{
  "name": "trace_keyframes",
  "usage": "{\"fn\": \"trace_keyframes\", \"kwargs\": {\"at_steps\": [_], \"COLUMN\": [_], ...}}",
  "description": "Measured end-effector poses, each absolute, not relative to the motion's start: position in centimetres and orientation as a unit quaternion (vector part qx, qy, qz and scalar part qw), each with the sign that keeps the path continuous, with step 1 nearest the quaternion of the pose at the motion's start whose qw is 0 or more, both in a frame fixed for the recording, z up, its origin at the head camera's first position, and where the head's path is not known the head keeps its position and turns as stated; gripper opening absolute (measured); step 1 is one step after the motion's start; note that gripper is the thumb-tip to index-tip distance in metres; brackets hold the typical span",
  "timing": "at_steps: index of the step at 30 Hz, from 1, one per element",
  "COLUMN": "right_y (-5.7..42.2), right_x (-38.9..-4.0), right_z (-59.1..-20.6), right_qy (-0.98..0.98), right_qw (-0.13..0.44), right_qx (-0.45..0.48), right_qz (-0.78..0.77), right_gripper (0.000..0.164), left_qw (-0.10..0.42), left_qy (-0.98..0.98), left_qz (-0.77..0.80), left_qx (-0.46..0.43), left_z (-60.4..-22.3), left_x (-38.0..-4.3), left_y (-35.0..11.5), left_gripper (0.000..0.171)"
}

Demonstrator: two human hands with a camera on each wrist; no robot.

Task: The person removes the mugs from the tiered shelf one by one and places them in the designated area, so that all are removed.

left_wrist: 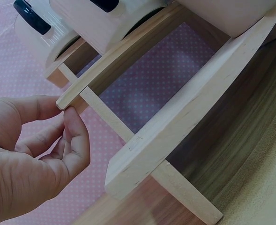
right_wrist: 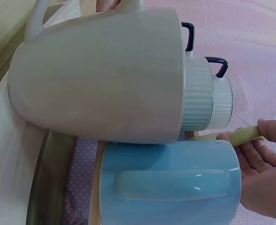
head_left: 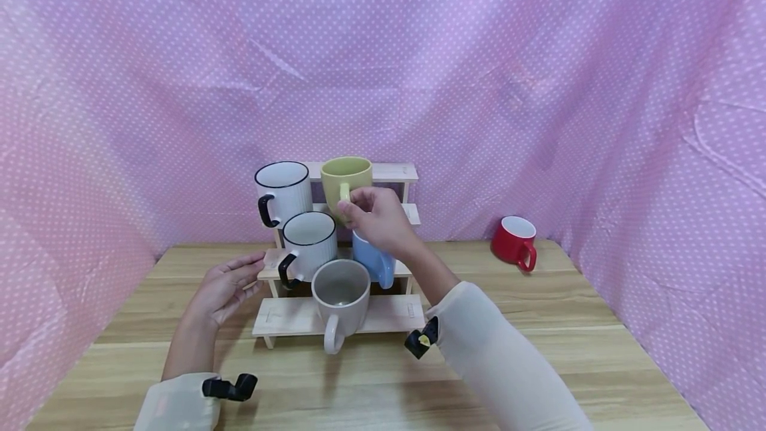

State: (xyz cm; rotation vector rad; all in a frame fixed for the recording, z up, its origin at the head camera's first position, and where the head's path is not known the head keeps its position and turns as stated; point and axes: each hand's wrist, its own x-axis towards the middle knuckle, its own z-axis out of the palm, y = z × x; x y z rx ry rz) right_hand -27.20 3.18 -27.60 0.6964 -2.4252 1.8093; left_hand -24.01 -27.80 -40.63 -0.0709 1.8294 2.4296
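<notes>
My right hand (head_left: 383, 218) pinches the handle of a yellow-green mug (head_left: 332, 185) at the rack's upper part. Its base is partly hidden, so I cannot tell whether it rests on a board. With thumb and fingertip, my left hand (left_wrist: 39, 145) pinches the left end of a board on the stepped wooden rack (left_wrist: 175, 126). Two white ribbed mugs with black rims and handles, an upper one (head_left: 287, 195) and a lower one (head_left: 314, 245), stand on the left side. A grey mug (head_left: 341, 291) sits on the lowest board, and a blue mug (right_wrist: 170, 187) is below my right hand.
A red mug (head_left: 509, 245) with a white inside stands on the wooden table (head_left: 509, 338) at the back right, apart from the rack. Pink dotted cloth (head_left: 383, 72) hangs behind and along both sides.
</notes>
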Motion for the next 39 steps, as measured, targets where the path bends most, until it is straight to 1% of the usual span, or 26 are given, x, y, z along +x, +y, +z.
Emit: {"fn": "trace_keyframes", "kwargs": {"at_steps": [4, 7, 15, 24, 39], "right_y": [3.1, 3.1, 3.2, 3.7, 7.2], "right_x": [-27.3, -27.2, -27.0, -27.0, -26.9], "right_z": [-27.6, -27.6, -27.9, -28.0, -26.3], "right_qy": [-0.762, -0.747, -0.717, -0.699, -0.696], "right_qw": [0.011, 0.017, 0.056, 0.087, 0.133], "right_qx": [0.220, 0.210, 0.188, 0.179, 0.186], "right_qz": [0.610, 0.631, 0.669, 0.687, 0.681], "right_gripper": [0.016, 0.016, 0.013, 0.011, 0.016], "left_qw": [0.050, 0.049, 0.051, 0.047, 0.046], "left_qy": [0.603, 0.602, 0.600, 0.599, 0.600], "left_qz": [0.796, 0.797, 0.798, 0.799, 0.798], "left_qx": [-0.023, -0.024, -0.019, -0.022, -0.024], "left_z": [-40.6, -40.6, -40.6, -40.6, -40.4], "left_x": [-24.0, -24.0, -23.9, -23.8, -23.7], "left_y": [-27.8, -27.8, -27.8, -27.7, -27.7], "left_gripper": [0.022, 0.023, 0.025, 0.022, 0.022]}}
